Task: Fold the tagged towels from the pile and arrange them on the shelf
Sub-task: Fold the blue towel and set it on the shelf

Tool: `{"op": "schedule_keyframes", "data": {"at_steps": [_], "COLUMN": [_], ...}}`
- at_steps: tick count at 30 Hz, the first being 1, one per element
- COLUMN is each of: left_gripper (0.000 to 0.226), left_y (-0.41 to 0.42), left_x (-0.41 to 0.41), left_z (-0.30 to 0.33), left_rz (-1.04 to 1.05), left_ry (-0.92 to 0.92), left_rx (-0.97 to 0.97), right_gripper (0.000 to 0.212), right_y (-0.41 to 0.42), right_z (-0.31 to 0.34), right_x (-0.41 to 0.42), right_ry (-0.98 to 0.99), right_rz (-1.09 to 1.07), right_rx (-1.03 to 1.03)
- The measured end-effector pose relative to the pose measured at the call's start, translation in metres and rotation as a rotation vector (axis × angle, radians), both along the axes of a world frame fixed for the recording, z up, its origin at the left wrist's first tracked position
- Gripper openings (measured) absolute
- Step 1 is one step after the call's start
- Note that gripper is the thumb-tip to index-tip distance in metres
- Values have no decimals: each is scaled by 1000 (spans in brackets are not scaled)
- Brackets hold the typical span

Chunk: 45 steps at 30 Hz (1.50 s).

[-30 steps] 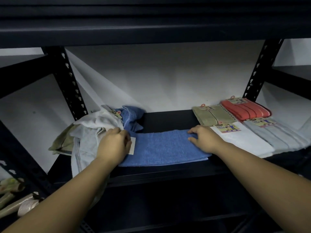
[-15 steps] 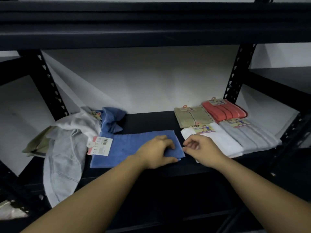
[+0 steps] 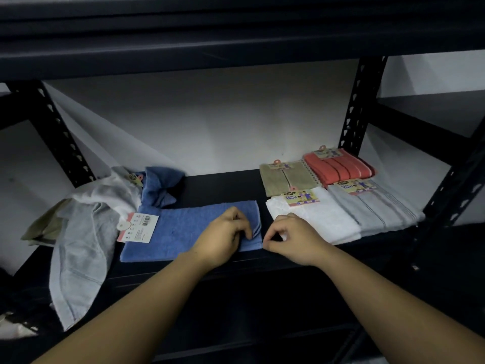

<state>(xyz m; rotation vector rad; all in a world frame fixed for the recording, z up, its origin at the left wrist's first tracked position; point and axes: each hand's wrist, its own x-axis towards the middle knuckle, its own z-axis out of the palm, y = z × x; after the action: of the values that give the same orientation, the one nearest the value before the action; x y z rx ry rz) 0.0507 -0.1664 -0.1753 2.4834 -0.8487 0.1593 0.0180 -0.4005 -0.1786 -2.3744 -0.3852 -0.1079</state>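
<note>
1. Fingers of your left hand [image 3: 225,236] curl down onto the right end of the blue towel [image 3: 181,232], pressing it flat on the shelf [image 3: 223,185]; they pinch nothing.
2. Your right hand [image 3: 291,237] sits just beside that towel's right edge, fingers loosely curled, thumb and forefinger nearly meeting at its corner; whether they grip cloth is unclear.
3. Its paper tag [image 3: 139,227] lies at the left end.
4. Unfolded pile [image 3: 86,222] sits left; four folded towels [image 3: 338,195] lie right.
</note>
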Motion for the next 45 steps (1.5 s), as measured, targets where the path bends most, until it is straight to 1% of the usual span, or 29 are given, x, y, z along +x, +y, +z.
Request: {"op": "schedule_keyframes", "data": {"at_steps": [3, 5, 8, 11, 15, 18, 25, 33, 38, 40, 42, 44, 45], "left_gripper": [29, 26, 21, 22, 19, 19, 18, 21, 13, 10, 11, 20, 25], "left_y": [-2, -4, -6, -6, -3, -3, 4, 0, 2, 2, 3, 3, 3], "left_x": [-3, -3, -4, -2, 3, 2, -3, -5, -3, -3, -3, -3, -3], "left_z": [-1, 2, 8, 11, 10, 7, 6, 1, 0, 1, 4, 6, 6], "left_rz": [26, 29, -2, -69, -121, -143, -139, -156, -135, -140, -138, -116, -98], "left_ry": [-21, -30, 15, -23, -99, -149, -128, -132, -60, -34, -23, -26, -27], "left_rx": [-11, -5, 67, 151, 198, 161, 62, 76, 43, 34, 25, 7, -4], "right_gripper": [19, 22, 23, 25, 19, 15, 13, 11, 12, 5, 13, 23, 25], "right_y": [3, 7, 10, 10, 8, 7, 9, 8, 7, 9, 11, 11, 10], "right_z": [-2, -3, -4, -3, -1, -3, -2, -2, 5, 6, 5, 3, 1], "right_x": [1, 2, 3, 3, 3, 4, 5, 6, 7, 7, 6, 5, 5], "right_ry": [-21, -34, -54, -45, -14, -4, 6, 22, 91, 110, 96, 86, 83], "right_rz": [-20, -56, -85, -86, -68, -65, -93, -79, -60, -76, -84, -91, -90], "right_rx": [-22, -40, -84, -90, -76, -68, -60, -57, -19, 3, 5, 4, 6]}}
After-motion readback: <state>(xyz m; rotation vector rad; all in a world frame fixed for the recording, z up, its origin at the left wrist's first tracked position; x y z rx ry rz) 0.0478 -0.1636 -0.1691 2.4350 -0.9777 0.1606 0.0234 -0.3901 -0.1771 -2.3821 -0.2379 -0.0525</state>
